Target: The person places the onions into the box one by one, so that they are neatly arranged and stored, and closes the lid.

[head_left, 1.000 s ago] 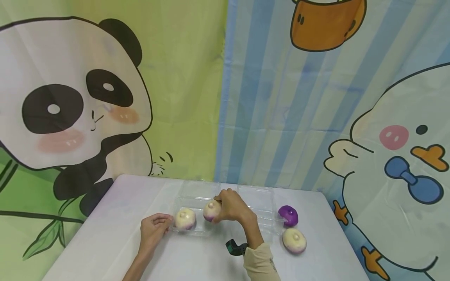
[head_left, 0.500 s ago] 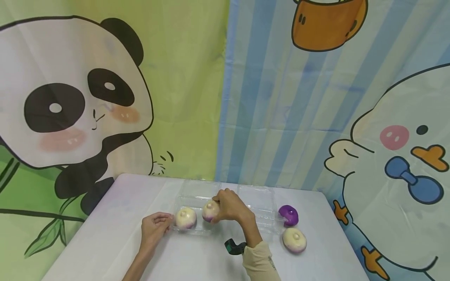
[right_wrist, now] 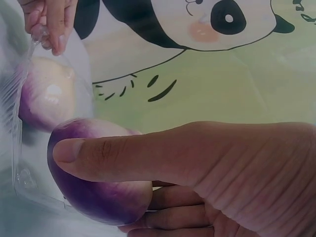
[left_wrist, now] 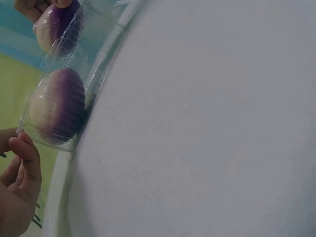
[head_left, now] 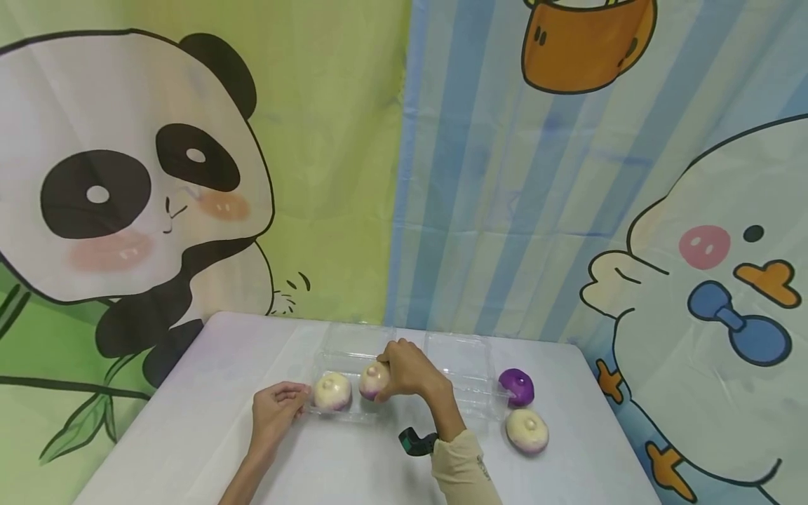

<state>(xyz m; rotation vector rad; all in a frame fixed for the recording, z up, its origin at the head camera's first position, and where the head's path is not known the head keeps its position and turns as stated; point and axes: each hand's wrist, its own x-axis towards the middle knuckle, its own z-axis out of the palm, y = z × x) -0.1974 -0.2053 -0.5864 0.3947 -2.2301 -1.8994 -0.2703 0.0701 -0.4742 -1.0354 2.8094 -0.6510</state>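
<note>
- Left grip (head_left: pixel 275 414): pinching clear box (head_left: pixel 353 419).
- Right grip (head_left: pixel 410 372): pinching one vegetable (head_left: pixel 374 381) at the box.
- Three other vegetables (head_left: pixel 332 391) (head_left: pixel 516 387) (head_left: pixel 527 431): one sitting inside, two lying rightward.
- White surface (head_left: pixel 366 466): standing before two printed curtains (head_left: pixel 341 175) (head_left: pixel 492 196).

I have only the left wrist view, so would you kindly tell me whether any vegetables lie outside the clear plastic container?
Observer: Yes, the head view shows a deep purple vegetable and a loose cream-and-purple turnip near the right end of the clear plastic container.
Operator: Thank you; the right hand is mostly cut off here, so how does its thumb lie?
Observer: The right wrist view shows it stretched across the purple side of the held turnip.
</note>
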